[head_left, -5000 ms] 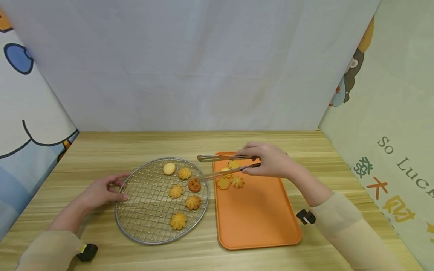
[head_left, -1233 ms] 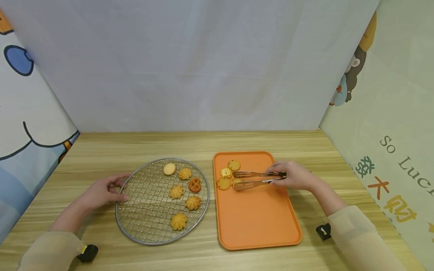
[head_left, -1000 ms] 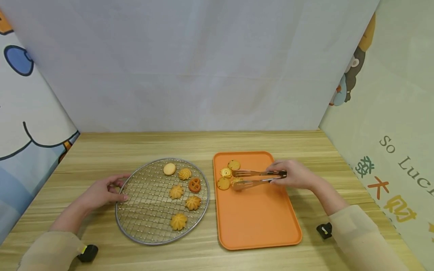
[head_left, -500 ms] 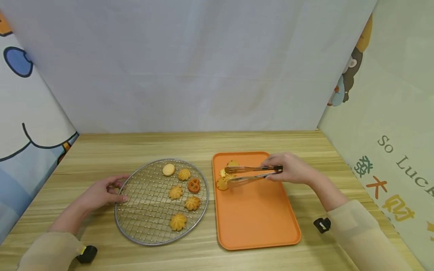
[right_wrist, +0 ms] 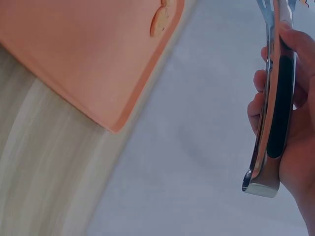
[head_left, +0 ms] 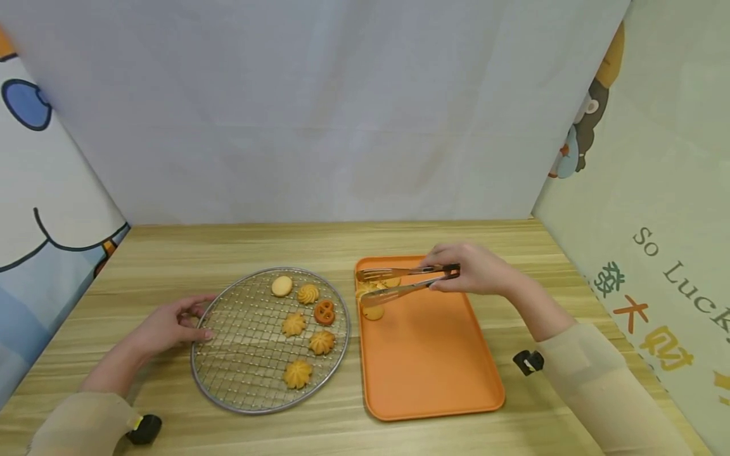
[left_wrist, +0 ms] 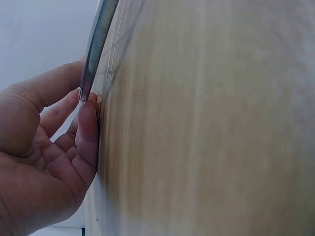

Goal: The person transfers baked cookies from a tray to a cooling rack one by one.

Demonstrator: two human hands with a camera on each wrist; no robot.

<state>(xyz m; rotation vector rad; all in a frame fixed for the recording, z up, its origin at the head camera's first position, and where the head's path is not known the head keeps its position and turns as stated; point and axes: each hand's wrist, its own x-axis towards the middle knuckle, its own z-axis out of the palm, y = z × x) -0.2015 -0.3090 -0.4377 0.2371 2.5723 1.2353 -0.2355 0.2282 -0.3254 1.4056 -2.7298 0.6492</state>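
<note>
Above the orange tray's [head_left: 433,361] far-left corner, the tongs [head_left: 399,272] have just swung up and leftward over the cookies [head_left: 373,313], perhaps lifting one, the right hand [head_left: 473,269] gripping their handles, tips spread around I can't tell what, while the left hand [head_left: 166,326] holds the wire rack's [head_left: 245,361] left rim.

On the table [head_left: 256,244], the tray [head_left: 430,361] lies at the rack's [head_left: 256,412] 3 o'clock, just apart; the backdrop [head_left: 336,114] stands behind at 12. On the rack, one cookie [head_left: 282,286] sits near 12, one between 1 and 2, one at 3, one between 4 and 5, another inward at 2, the pretzel [head_left: 324,312] outward at 2. The tray's cookies [head_left: 373,312] lie around its 10 to 11. The left hand [head_left: 169,325] is at the rack's 9; the right hand [head_left: 476,269], at the tray's 1, holds the tongs [head_left: 393,273], tips toward 9.
</note>
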